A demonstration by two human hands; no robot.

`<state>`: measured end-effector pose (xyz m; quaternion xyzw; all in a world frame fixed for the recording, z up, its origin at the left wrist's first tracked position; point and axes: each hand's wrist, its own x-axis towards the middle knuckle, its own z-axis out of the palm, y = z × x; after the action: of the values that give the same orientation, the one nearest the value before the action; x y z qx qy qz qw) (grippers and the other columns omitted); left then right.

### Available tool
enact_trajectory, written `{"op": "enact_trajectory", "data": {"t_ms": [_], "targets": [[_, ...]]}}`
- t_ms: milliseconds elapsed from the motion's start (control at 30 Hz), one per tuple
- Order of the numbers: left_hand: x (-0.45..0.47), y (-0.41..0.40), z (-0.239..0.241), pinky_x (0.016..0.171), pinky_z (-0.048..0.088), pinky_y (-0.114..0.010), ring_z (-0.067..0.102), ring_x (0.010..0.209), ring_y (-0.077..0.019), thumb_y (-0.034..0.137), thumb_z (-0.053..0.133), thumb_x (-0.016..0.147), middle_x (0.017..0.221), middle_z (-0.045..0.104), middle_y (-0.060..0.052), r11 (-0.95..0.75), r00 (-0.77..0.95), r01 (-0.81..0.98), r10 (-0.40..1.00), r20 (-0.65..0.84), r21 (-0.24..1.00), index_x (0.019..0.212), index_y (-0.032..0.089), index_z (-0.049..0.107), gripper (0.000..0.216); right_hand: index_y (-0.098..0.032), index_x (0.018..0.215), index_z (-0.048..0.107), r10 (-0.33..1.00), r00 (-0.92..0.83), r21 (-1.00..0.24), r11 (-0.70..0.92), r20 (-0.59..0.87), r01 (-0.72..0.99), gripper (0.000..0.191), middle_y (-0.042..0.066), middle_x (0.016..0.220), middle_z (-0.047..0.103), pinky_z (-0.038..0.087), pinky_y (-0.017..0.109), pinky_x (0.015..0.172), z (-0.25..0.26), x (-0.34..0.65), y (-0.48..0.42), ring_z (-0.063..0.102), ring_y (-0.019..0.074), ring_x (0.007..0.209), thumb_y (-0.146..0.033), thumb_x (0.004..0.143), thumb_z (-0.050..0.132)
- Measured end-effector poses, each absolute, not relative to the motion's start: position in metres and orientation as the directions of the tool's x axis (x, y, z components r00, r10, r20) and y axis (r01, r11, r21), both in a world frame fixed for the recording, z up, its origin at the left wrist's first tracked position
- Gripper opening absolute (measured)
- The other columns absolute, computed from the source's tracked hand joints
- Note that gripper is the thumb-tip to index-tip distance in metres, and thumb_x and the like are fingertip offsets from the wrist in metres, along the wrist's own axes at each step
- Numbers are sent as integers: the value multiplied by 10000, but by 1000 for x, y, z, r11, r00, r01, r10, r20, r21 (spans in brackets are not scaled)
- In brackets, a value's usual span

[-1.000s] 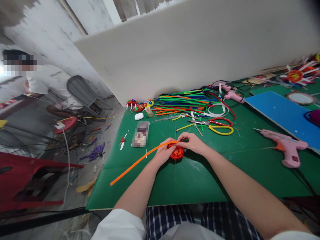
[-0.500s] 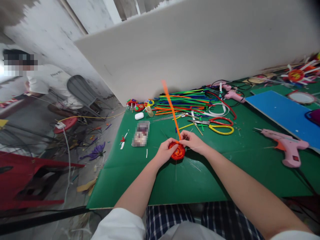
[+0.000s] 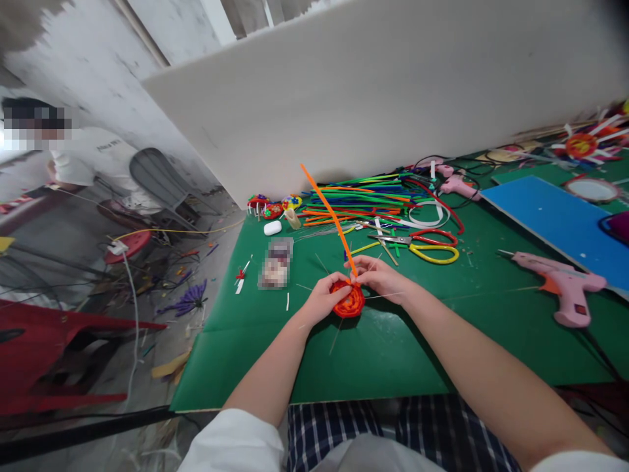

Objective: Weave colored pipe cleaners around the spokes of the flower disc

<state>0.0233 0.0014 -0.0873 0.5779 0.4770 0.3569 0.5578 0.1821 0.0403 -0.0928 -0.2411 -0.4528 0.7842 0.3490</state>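
Note:
Between my hands is a round red-and-orange woven disc (image 3: 350, 305) with thin wire spokes sticking out around it. My left hand (image 3: 322, 298) grips its left edge, the thumb lying over the top. At the upper right edge, my right hand (image 3: 376, 275) pinches the base of an orange pipe cleaner (image 3: 327, 206). From there the strip rises up and to the left, its far end free. My right fingers partly hide where it meets the disc.
Scissors with red and yellow handles (image 3: 435, 246) lie beyond my right hand, before a pile of coloured pipe cleaners (image 3: 363, 196). A pink glue gun (image 3: 565, 282) and a blue board (image 3: 555, 223) are at right. A person (image 3: 93, 157) sits at far left.
The orange pipe cleaner has swung left at its free end and is less blurred. The disc and its spokes have turned slightly, and my right fingers have shifted at its edge.

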Motion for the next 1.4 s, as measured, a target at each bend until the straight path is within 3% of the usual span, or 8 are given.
{"op": "enact_trajectory", "data": {"t_ms": [200,400,667,833,1000,1200,1400], "targets": [[21,-2,-84,587,389,-193,516,615,-76,240,607,631,738,550,4,264,376,-79,901,-216,961,747,139,490,193,-232,1152,382,668,-743,-783,-438,46,-442,620,-31,699,544,393,213,646,-80,188,34,507,68,647,-105,589,607],[19,-5,-83,570,427,-238,571,621,-124,217,620,621,767,549,-19,404,510,-215,823,-251,889,763,145,464,223,-238,1202,322,617,-783,-763,-464,87,-450,688,-21,726,567,410,246,651,-80,190,32,524,89,664,-106,593,613],[19,-4,-83,619,399,-213,525,662,-95,264,606,634,765,554,-20,278,478,-16,846,-237,960,768,130,532,204,-195,1132,433,696,-717,-800,-450,-35,-398,482,-40,548,541,378,187,530,-87,182,33,488,57,507,-190,668,563],[22,-1,-83,598,383,-193,504,635,-80,270,611,623,727,542,2,250,395,25,887,-239,968,749,132,526,204,-209,1096,472,814,-579,-833,-346,-37,-433,490,-30,585,565,388,208,569,-81,184,37,524,81,574,-186,623,597],[22,-1,-83,587,401,-196,524,605,-79,259,605,637,695,545,-3,300,392,-30,881,-265,954,781,132,509,215,-231,1079,486,869,-491,-835,-315,-62,-452,475,-13,654,593,384,193,544,-82,188,42,522,71,588,-204,621,608],[20,-2,-84,550,445,-232,586,606,-127,236,614,634,717,567,-16,375,447,-182,855,-263,909,780,141,472,225,-151,708,585,844,-507,-797,-425,-176,-430,143,-25,590,545,363,190,512,-98,181,43,479,43,506,-226,599,639],[21,-2,-82,443,444,-207,579,496,-123,238,610,634,642,598,-20,442,490,-227,822,-291,868,777,144,455,231,-156,648,549,800,-593,-782,-427,-94,-454,112,-28,597,540,373,211,536,-93,181,37,485,59,526,-233,614,624]]}}
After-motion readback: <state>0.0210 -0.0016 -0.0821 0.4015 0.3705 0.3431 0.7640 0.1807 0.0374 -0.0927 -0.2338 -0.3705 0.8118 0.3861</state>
